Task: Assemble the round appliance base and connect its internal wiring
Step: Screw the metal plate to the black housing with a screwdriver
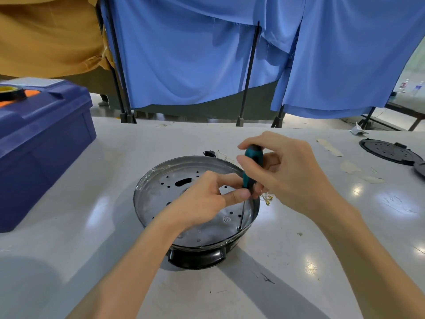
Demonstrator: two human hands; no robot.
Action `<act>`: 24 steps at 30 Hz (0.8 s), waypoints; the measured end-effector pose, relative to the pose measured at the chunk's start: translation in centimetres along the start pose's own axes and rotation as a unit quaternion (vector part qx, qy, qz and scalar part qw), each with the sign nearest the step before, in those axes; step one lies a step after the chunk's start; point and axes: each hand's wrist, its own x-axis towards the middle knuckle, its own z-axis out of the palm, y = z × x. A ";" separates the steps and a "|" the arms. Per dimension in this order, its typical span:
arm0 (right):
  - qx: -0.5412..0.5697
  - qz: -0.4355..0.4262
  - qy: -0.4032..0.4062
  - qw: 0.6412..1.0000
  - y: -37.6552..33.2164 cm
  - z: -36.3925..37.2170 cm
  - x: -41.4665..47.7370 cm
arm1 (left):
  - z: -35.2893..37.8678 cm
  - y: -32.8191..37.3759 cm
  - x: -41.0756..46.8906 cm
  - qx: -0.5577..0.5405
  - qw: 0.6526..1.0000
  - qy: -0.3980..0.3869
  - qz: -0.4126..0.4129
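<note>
The round appliance base [161,194] sits in the middle of the table, a shiny metal dish with several holes on a black plastic foot. A teal-and-black screwdriver [251,166] stands nearly upright in it, its tip in a hole near the front right rim. My right hand [287,171] grips the handle from the right. My left hand [207,201] pinches the lower handle and shaft with thumb and fingers, resting over the dish. Thin wires with brass terminals [268,200] lie just beyond the right rim, partly hidden by my right hand.
A dark blue toolbox [41,143] with a tape roll [11,92] on top stands at the left. A black round cover plate [388,151] lies at the far right. A small black part [209,153] sits behind the base. Blue curtains hang behind the table.
</note>
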 end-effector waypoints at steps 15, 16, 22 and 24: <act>-0.099 -0.050 0.046 0.993 0.1 0.3 0.8 | 0.5 0.6 0.6 -0.051 0.999 -0.002 0.014; -0.108 -0.046 0.063 0.991 0.1 0.6 0.7 | 0.8 0.6 0.6 -0.032 0.999 0.008 0.018; -0.189 -0.042 0.050 0.980 -0.2 0.4 0.8 | 1.0 0.6 0.9 -0.023 0.999 -0.016 0.021; -0.103 -0.039 -0.008 0.994 -0.4 -0.2 1.1 | 0.2 0.8 0.5 -0.042 0.998 -0.035 0.021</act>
